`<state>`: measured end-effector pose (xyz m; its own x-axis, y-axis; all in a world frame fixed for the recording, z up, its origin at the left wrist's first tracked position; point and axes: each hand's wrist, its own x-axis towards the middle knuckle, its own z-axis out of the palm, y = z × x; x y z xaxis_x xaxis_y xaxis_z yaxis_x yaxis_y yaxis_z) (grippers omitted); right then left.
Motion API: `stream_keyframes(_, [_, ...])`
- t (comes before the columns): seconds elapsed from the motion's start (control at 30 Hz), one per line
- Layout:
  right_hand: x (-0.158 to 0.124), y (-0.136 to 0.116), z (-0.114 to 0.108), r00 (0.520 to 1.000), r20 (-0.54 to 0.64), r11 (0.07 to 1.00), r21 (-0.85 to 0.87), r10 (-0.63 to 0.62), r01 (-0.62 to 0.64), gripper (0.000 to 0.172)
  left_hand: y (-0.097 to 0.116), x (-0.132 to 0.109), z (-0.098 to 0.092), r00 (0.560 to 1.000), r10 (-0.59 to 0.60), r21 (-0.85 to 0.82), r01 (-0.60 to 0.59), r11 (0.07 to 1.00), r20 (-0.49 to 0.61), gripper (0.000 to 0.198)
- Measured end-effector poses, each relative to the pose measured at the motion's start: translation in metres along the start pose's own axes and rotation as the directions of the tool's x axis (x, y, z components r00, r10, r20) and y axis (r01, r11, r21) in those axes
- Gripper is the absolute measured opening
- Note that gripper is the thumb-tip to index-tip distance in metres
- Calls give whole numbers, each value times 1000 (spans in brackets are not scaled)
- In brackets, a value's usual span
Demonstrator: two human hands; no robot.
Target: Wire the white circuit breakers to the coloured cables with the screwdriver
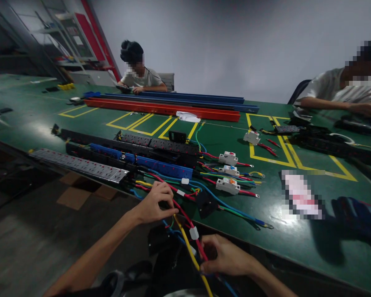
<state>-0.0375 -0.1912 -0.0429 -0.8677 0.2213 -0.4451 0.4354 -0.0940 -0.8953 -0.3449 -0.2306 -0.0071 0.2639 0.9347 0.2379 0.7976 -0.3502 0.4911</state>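
Note:
My left hand (156,202) reaches over the table's near edge, its thumb and fingers pinched on a yellow wire (185,237). Beside it runs a red wire (184,213) carrying a white label (193,233). Lower down, my right hand (224,253) is closed around the red wire, with the yellow wire passing close by its thumb tip. Both wires hang down in front of my body. Left of my left hand lie a grey socket strip (80,165) and a blue socket strip (163,166). A small black box (206,203) sits among the wires.
Several white circuit breakers (228,185) with lugged wires lie beyond my hands. Red (160,109) and blue (191,97) metal channels stretch across the green table (297,255). Two people sit opposite. At the right lie a blurred-out object (301,194) and dark blue cloth (358,216).

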Motion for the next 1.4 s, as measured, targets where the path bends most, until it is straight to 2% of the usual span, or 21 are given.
stream_keyframes(0.13, [5,12,-8,980,188,995,71,58,-72,47,-1,1,2,1000,9,19,-9,1000,-15,25])
stream_keyframes(0.27, [5,14,-11,952,272,986,49,143,-162,52,-1,0,3,999,20,24,-20,1000,-29,24])
stream_keyframes(0.43, [6,16,-13,898,357,935,143,256,-323,39,-1,0,3,1000,2,30,-1,1000,-10,22])
stream_keyframes(0.53, [0,14,-15,905,367,945,157,213,-286,29,0,1,4,1000,-11,30,12,999,-21,22])
stream_keyframes(0.7, [-16,6,-13,957,275,985,121,87,-124,48,3,2,4,999,-29,24,29,999,-21,20])
stream_keyframes(0.83, [-17,8,-4,962,266,985,135,65,-104,60,4,2,4,999,-31,20,31,999,-31,20])
stream_keyframes(0.97, [-18,7,2,968,249,995,82,30,-52,54,2,2,5,999,-22,13,22,1000,-42,20])
stream_keyframes(1.07, [-26,-3,4,979,203,992,-114,-23,47,44,2,2,5,999,-20,7,21,1000,-36,21])
stream_keyframes(1.13, [-34,-12,5,986,164,970,-233,-35,73,45,2,2,5,999,-20,6,20,1000,-34,21])
stream_keyframes(1.2, [-40,-19,4,990,137,970,-238,-16,48,50,2,2,5,999,-19,4,19,1000,-35,20])
stream_keyframes(1.23, [-43,-21,4,994,107,980,-194,-11,32,52,2,2,5,999,-18,3,19,1000,-34,20])
stream_keyframes(1.3, [-48,-26,1,998,-41,997,-71,-38,35,47,2,2,5,999,-18,0,18,1000,-39,20])
stream_keyframes(1.4, [-56,-33,-3,957,-283,997,-52,-71,59,37,3,2,5,998,-17,3,17,1000,-52,22])
